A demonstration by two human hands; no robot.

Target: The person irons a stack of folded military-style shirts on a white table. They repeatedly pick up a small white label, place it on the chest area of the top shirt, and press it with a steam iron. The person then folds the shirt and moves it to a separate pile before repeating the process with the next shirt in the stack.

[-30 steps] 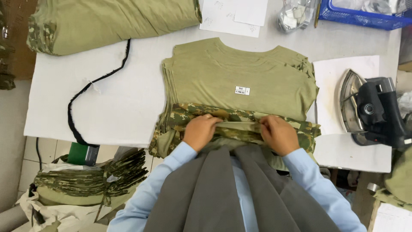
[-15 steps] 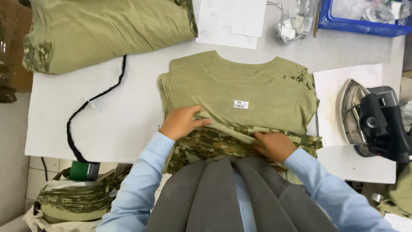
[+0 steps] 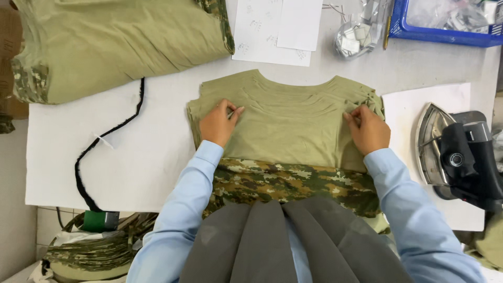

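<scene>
An olive-green shirt [image 3: 288, 123] with a camouflage lower part [image 3: 293, 183] lies folded on the white table [image 3: 152, 152] in front of me. My left hand [image 3: 219, 123] rests on its upper left corner, fingers pinching the top layer of cloth. At the upper right corner my right hand [image 3: 368, 129] pinches the fabric near the gathered sleeve edge. Both hands press the folded-up layer flat against the shirt.
A pile of olive and camouflage cloth [image 3: 115, 42] lies at the back left. Papers [image 3: 277, 29], a bag of small tags [image 3: 359, 36] and a blue tray [image 3: 445, 21] sit at the back. An iron [image 3: 458, 157] stands on the right. A black cord [image 3: 105, 147] runs down the left side.
My hands lifted the shirt's lower edge from near me and folded it up toward the collar, covering the white label. They now sit apart at the two upper corners.
</scene>
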